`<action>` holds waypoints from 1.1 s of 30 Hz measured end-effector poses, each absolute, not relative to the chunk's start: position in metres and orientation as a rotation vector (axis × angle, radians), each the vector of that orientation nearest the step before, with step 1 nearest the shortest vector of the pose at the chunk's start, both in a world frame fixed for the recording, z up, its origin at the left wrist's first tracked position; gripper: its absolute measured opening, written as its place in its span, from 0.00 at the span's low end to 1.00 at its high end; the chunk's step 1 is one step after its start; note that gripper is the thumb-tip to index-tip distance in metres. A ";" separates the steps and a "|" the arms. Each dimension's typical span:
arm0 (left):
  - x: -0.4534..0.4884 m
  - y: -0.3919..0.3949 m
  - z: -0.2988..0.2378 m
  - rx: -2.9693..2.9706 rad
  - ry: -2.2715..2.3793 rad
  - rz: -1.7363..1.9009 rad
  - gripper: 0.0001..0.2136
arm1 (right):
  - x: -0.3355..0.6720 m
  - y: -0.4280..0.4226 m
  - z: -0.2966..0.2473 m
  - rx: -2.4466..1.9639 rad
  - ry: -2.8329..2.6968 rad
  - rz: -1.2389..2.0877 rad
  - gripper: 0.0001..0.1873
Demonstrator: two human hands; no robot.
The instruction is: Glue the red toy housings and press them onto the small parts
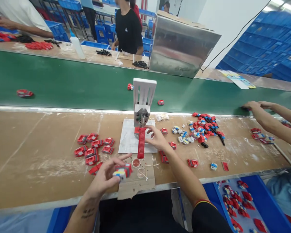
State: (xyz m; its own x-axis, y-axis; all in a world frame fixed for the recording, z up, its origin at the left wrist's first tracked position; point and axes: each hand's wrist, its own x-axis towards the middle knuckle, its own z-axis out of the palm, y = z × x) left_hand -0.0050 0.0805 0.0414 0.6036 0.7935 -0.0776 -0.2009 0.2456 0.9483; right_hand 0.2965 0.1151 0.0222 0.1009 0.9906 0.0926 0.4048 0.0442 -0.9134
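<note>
My left hand (pixel 106 176) is closed round a small red, blue and yellow toy piece (pixel 122 171) near the front edge of the bench. My right hand (pixel 156 138) reaches to the white press fixture (pixel 142 106), fingers curled beside its red lever handle (pixel 141 142); whether they pinch anything I cannot make out. A group of finished red pieces (pixel 94 150) lies to the left of the fixture's base plate (pixel 128 140). A heap of loose red, white and blue parts (pixel 199 129) lies to the right.
A green conveyor belt (pixel 63 84) runs behind the bench with a few red pieces on it. Another person's arms (pixel 269 121) reach in from the right. A blue bin of red parts (pixel 240 204) sits below right. Other people work across the belt beside a metal box (pixel 181 45).
</note>
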 end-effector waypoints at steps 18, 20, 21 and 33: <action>0.100 0.200 0.227 1.568 0.324 0.937 0.16 | 0.386 0.092 0.040 -1.612 -1.415 0.697 0.20; 0.103 0.201 0.230 1.528 0.366 0.947 0.16 | 0.432 0.116 0.054 -1.761 -1.410 0.593 0.20; 0.103 0.199 0.230 1.513 0.376 0.947 0.15 | 0.451 0.135 0.060 -1.831 -1.423 0.548 0.20; -0.005 0.134 0.116 1.239 1.032 1.102 0.37 | 0.490 0.312 0.045 -2.181 -1.725 0.563 0.21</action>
